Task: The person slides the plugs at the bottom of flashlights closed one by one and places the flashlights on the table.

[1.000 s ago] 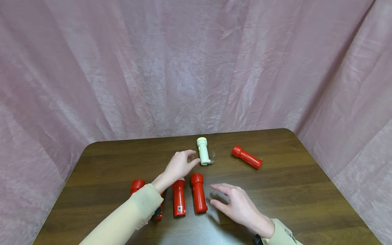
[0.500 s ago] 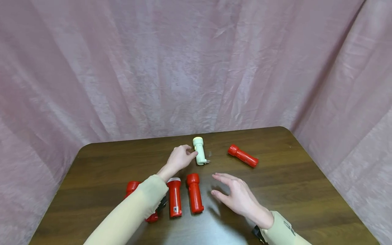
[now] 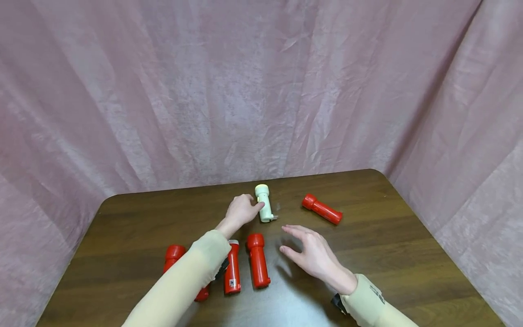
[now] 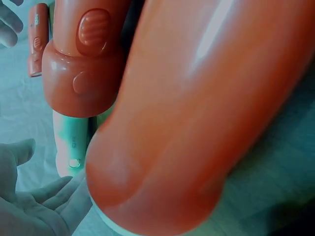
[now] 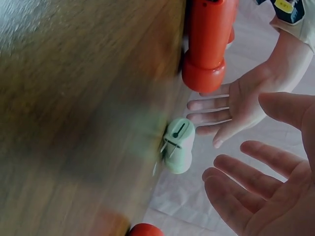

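A pale green flashlight lies near the back of the table, its end tab pointing right. My left hand is at its left side, thumb overlapping the body in the head view. The right wrist view shows the fingers of that left hand extended, close by the pale flashlight. Over the table to the right, my right hand hovers with spread, relaxed fingers and holds nothing. Nearest to it is a red flashlight. Another red flashlight, white-rimmed, lies partly under my left sleeve.
A further red flashlight at the left is mostly hidden by my left forearm. At the back right, one more red flashlight lies slanted. Pink curtains hang behind the brown wooden table.
My left hand has come closer to the pale green flashlight, its thumb now overlapping it. My right hand has shifted slightly forward. The flashlights keep their arrangement while the head view shifts a little.
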### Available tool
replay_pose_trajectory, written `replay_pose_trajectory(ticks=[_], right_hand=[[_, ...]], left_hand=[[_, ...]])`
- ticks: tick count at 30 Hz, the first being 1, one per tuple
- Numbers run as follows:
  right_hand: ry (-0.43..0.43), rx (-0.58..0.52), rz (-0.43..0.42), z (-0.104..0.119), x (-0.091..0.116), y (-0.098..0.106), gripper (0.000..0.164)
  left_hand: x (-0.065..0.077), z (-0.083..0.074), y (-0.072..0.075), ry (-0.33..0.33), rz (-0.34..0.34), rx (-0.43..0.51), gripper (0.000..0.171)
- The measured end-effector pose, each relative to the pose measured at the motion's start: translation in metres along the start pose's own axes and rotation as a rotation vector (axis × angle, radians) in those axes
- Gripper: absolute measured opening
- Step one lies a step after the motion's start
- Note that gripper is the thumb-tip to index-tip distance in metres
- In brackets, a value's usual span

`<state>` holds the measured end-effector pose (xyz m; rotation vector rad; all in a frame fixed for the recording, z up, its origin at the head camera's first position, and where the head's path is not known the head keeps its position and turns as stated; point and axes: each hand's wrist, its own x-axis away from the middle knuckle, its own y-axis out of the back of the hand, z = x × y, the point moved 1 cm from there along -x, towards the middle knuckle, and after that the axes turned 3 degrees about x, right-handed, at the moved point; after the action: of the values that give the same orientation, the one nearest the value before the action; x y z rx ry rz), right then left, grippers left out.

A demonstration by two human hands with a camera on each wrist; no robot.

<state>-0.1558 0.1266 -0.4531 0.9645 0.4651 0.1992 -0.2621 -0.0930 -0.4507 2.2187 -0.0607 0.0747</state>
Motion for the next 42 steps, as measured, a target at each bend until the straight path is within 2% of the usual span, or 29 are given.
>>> replay_pose_trajectory(ticks=[3, 6, 7, 10, 13, 17, 21, 26, 34, 42], right_hand=[[-0.008, -0.008, 0.001, -0.003, -0.002, -0.001, 0.047], [-0.003, -0.004, -0.026, -0.006, -0.006, -0.001, 0.046], [-0.003, -0.001, -0.035, -0.007, -0.007, -0.001, 0.046], [-0.010, 0.011, -0.056, -0.010, -0.010, -0.002, 0.045], [-0.038, 0.007, -0.046, -0.013, -0.011, -0.004, 0.044], [-0.069, -0.016, -0.023, -0.013, -0.011, -0.005, 0.043], [-0.085, -0.027, -0.017, -0.012, -0.012, -0.006, 0.041], [-0.103, -0.043, -0.012, -0.013, -0.021, -0.006, 0.042], [-0.132, -0.059, -0.017, -0.014, -0.030, -0.007, 0.041], [-0.128, -0.064, -0.040, -0.017, -0.035, -0.009, 0.039]], left_hand=[[-0.021, 0.015, -0.018, 0.002, -0.026, -0.045, 0.048], [-0.046, 0.035, -0.043, 0.006, -0.074, -0.107, 0.050], [-0.050, 0.036, -0.046, 0.021, -0.081, -0.122, 0.051], [-0.043, 0.023, -0.041, 0.064, -0.084, -0.111, 0.050], [-0.022, -0.006, -0.023, 0.104, -0.053, -0.077, 0.046], [-0.010, -0.019, -0.018, 0.117, -0.050, -0.110, 0.047], [-0.010, -0.022, -0.019, 0.148, -0.052, -0.147, 0.050], [-0.017, -0.018, -0.023, 0.162, -0.049, -0.167, 0.050], [-0.026, -0.018, -0.031, 0.176, 0.026, -0.250, 0.044], [-0.022, -0.023, -0.025, 0.168, 0.055, -0.166, 0.029]])
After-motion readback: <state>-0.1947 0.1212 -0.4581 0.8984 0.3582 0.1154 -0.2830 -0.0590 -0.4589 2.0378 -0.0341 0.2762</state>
